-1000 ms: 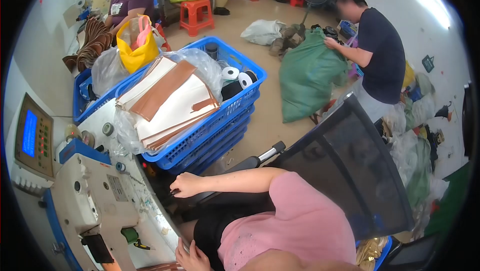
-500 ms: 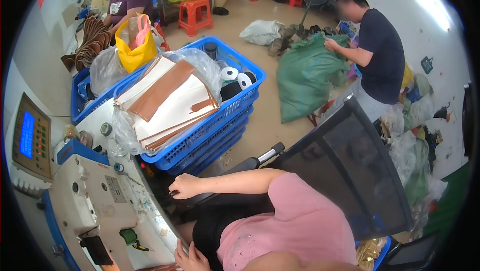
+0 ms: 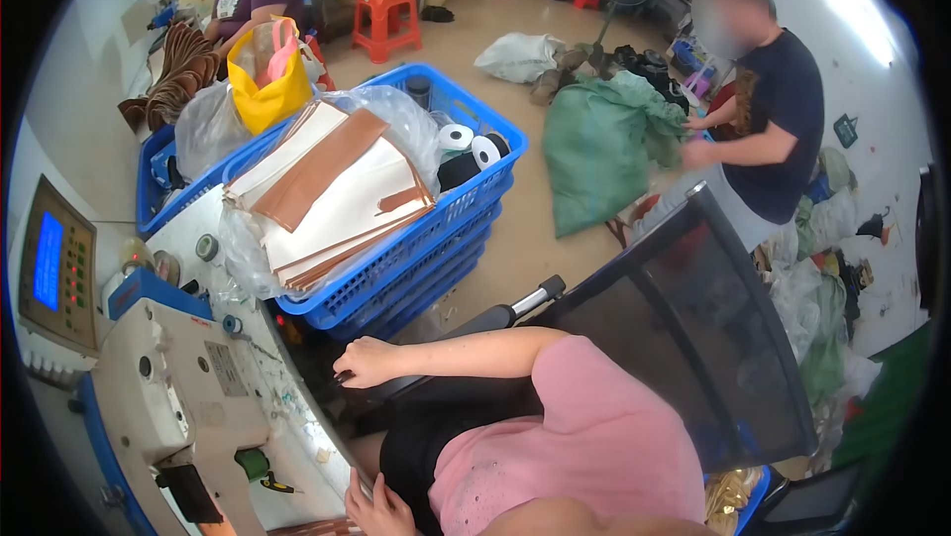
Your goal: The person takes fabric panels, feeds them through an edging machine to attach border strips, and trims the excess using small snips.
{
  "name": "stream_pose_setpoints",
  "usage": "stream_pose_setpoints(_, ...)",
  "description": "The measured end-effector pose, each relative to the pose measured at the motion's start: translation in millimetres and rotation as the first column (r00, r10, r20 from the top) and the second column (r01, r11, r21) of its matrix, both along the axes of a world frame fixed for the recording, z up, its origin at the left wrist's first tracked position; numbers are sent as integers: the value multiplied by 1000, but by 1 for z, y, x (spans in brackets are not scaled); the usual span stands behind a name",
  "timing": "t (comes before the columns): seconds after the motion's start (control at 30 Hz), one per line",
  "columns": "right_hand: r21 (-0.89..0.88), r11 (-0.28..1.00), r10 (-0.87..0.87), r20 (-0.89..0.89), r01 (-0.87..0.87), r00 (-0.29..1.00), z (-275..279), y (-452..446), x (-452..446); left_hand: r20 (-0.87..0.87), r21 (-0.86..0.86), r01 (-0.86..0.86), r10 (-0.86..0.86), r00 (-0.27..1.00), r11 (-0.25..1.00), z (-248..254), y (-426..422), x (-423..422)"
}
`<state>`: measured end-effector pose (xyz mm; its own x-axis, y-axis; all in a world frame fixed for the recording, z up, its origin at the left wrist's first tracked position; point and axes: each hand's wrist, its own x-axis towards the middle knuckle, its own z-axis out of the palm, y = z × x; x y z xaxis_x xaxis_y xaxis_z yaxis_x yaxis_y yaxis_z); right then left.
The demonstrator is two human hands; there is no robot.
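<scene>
My right hand (image 3: 367,363) is closed around a small black thing (image 3: 343,375), just off the edge of the sewing machine table (image 3: 322,427); its kind is not clear. That forearm stretches out beside the chair armrest (image 3: 485,321). At the bottom, my left hand (image 3: 376,508) has its fingers apart and lies by the table edge, over my lap, with nothing seen in it. On the table stands a white sewing machine (image 3: 163,387). Yellow-and-black thread snips (image 3: 276,483) lie by a green spool (image 3: 253,465), away from both hands.
Stacked blue baskets (image 3: 396,259) beside the table hold brown-and-white leather pieces (image 3: 337,199) and thread cones (image 3: 456,138). A control panel (image 3: 54,268) stands left. A black mesh chair back (image 3: 684,328) rises behind me. A co-worker (image 3: 778,110) stands by a green sack (image 3: 599,155); other people sit farther back.
The standing co-worker has straightened and moved slightly right, with hands lower at the sack, whose top has sagged. Both my hands stay in place. The view has shifted slightly.
</scene>
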<state>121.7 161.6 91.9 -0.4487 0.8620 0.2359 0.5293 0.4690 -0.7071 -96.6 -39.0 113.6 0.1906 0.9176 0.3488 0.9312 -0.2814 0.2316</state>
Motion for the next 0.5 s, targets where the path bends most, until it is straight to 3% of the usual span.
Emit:
stream_pose_setpoints(0.03, -6, 1000, 1, 10, 0, 1000, 0, 0, 0, -28, 98, 5, -2, 1000, 995, -8, 1, -2)
stream_pose_setpoints(0.23, -1, 1000, 7, 25, -7, 1000, 0, 0, 0, 25, 56, 62, -64, 998, 996, -4, 2, -3)
stream_pose_setpoints(0.33, -10, 1000, 7, 33, -7, 999, 0, 0, -1, -42, -113, 101, -107, 993, 988, 43, 4, 6)
stream_pose_setpoints(0.43, -18, 1000, 21, 34, -21, 999, 3, -1, 0, 17, -12, 63, -63, 998, 998, 6, 0, -1)
stream_pose_setpoints(0.5, -54, 998, 16, 59, -13, 998, 5, 0, 0, 20, -40, 57, -56, 998, 998, 6, -2, -1)
